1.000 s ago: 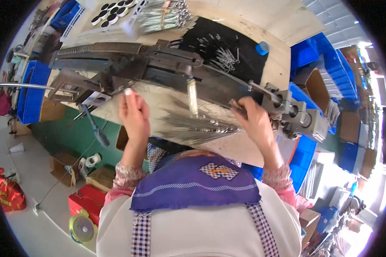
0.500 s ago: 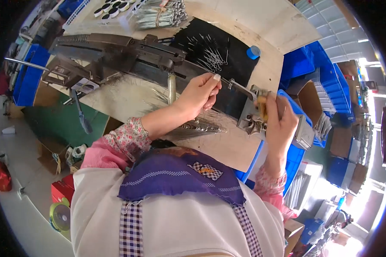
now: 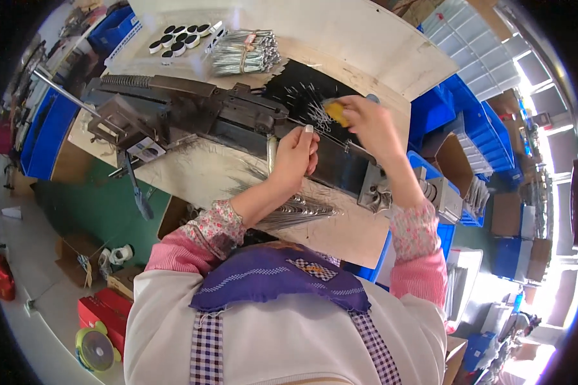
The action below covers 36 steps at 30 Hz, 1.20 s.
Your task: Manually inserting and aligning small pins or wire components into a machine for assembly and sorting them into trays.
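Observation:
My left hand is closed in a pinch, thumb on top, over the near edge of the long dark metal machine. Whatever lies between its fingers is too small to make out. Stretched over the machine's right part, my right hand grips a small yellow object, its exact kind unclear. Under and beside that object, loose metal pins with looped ends lie scattered on a black mat. A heap of thin bent metal wires rests on the table nearer me, just below my left hand.
A tied bundle of metal rods and a clear tray of black-topped round pieces stand at the back. The machine's metal end block is at the right, near blue bins. A metal bar juts out left.
My right hand has moved left and away from me, from the machine's end block to the pins on the mat, with the yellow object. My left hand stays pinched near the machine.

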Each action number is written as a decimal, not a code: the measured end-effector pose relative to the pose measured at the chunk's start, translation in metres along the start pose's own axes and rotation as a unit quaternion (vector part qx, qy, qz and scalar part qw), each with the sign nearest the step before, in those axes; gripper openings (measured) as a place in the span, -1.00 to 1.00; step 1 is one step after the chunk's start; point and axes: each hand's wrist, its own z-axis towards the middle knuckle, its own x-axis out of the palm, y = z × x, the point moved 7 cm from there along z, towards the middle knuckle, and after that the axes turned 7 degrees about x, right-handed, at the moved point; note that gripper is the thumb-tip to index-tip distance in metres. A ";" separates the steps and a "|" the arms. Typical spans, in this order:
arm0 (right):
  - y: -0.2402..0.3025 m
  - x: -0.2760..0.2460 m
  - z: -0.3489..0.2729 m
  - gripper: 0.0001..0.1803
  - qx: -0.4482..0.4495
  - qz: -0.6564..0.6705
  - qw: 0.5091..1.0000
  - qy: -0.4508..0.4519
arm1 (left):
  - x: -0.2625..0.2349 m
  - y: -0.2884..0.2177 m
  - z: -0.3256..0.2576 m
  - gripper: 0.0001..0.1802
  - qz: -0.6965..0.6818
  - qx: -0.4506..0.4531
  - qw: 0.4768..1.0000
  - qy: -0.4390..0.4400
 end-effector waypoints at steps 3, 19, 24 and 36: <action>0.017 0.049 0.012 -0.73 -0.016 -0.032 0.987 0.159 | -0.002 0.001 -0.001 -0.75 -0.024 -0.003 1.000 -0.008; -0.015 0.056 0.018 -0.69 0.192 0.202 0.874 0.398 | 0.027 0.002 -0.006 -0.22 -0.154 -0.066 0.982 0.091; 0.018 0.008 0.020 -0.69 -0.099 -0.175 0.968 0.147 | 0.011 -0.024 -0.001 -0.18 -0.370 -0.114 0.921 0.042; 0.034 0.007 -0.010 -0.86 -0.079 -0.085 0.993 -0.014 | 0.002 -0.020 -0.015 -0.28 -0.368 -0.067 0.925 0.061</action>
